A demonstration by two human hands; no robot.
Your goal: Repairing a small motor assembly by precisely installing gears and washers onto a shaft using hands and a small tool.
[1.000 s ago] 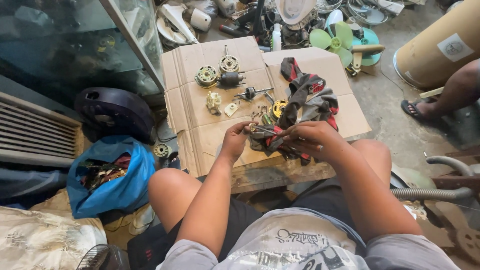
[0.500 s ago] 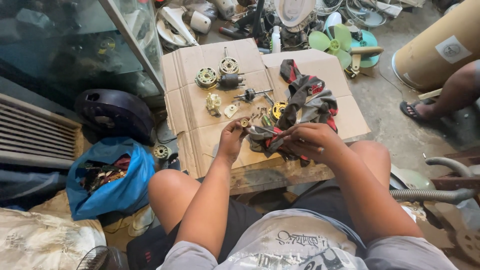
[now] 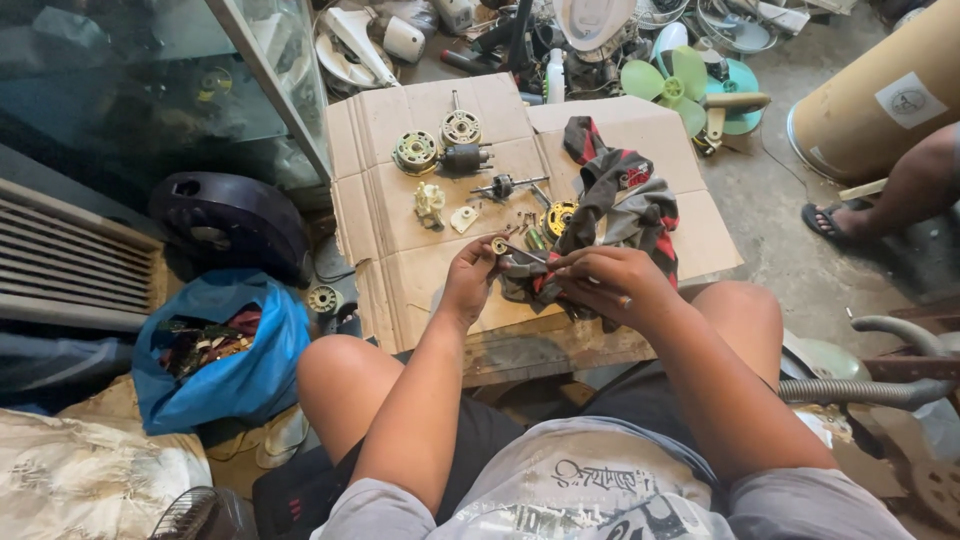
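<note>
My left grip (image 3: pixel 470 278) is pinching a small ring (image 3: pixel 498 246), and my right grip (image 3: pixel 610 285) is pinching a thin rod (image 3: pixel 527 254), so I should be poking gently, keeping both steady.

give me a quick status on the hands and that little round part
Left hand pinching small round metal part. Right hand holding thin tool to it, resting on striped rag. Loose motor parts on cardboard beyond.
</note>
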